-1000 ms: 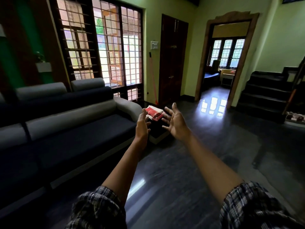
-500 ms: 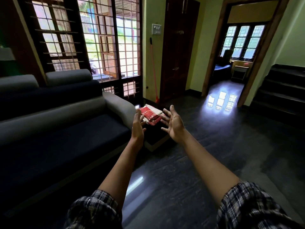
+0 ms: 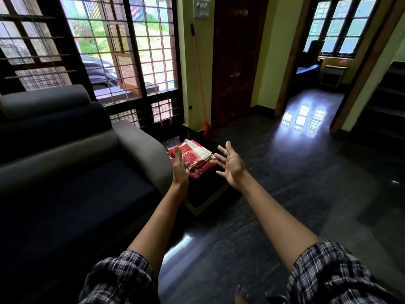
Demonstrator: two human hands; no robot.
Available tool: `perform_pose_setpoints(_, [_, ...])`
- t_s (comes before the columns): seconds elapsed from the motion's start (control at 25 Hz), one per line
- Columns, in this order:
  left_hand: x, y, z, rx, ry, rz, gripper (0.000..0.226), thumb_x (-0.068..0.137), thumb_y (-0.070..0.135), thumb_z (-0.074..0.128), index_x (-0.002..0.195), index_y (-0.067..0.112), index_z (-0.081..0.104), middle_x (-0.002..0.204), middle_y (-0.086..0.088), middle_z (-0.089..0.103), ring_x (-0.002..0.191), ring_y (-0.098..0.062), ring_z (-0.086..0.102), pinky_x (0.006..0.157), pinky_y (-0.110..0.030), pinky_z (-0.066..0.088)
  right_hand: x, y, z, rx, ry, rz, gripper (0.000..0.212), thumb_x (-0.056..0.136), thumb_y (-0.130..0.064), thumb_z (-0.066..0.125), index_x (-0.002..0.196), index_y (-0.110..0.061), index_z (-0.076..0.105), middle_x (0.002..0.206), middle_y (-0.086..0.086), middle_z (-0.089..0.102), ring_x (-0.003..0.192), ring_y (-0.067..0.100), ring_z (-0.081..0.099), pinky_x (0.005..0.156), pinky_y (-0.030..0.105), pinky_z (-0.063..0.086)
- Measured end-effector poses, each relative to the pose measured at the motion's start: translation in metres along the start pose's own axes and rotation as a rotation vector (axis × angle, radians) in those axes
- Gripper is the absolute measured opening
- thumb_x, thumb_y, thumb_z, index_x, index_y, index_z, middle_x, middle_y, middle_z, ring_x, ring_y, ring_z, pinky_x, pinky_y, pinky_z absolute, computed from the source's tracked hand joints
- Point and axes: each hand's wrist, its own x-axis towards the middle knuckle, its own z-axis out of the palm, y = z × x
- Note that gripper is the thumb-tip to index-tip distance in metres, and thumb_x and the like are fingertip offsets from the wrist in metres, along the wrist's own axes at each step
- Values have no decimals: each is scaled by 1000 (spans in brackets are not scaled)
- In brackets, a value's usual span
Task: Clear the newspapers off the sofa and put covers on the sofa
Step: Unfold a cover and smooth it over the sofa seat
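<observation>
- My left hand (image 3: pixel 180 166) is held out edge-on, fingers straight and a little apart, gripping nothing.
- My right hand (image 3: pixel 231 164) is out beside it, palm turned inward, fingers spread wide, also holding nothing.
- Between and just beyond my hands lies the folded stack of red-and-white floral cloth covers (image 3: pixel 198 156). My left hand overlaps its near left corner in view, and I cannot tell whether it touches. My right hand is just to the stack's right, apart from it.
- The covers rest on a low dark table with a pale lower edge (image 3: pixel 205 205), right beside the sofa's end.
- The sofa, with its dark seat and rounded grey armrest (image 3: pixel 140 150), is on my left, and its seat cushion is bare.
- A pink-handled broom (image 3: pixel 198 73) leans on the green wall beside a dark wooden door (image 3: pixel 236 62).
- Checked sleeves (image 3: pixel 118 279) cover my upper arms.
</observation>
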Motion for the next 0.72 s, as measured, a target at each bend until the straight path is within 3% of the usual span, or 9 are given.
perform_pose_setpoints(0.44, [274,-42,96,-56,205,-78,61,98,49,14,148,15,14,153,-16,22,136,-31,31,91,-33,32,288,-25,-102,-8,-82,209,63,96,-56,23,144,-17,30,149,13,33,137,29,31,110,51,24])
perform_pose_setpoints(0.72, [456,-96,77,-21,306,-76,59,97,52,12,148,24,15,154,-13,19,138,-31,28,115,-47,20,461,4,-113,-45,-131,294,63,96,-55,24,144,-15,31,149,13,34,137,30,32,110,52,25])
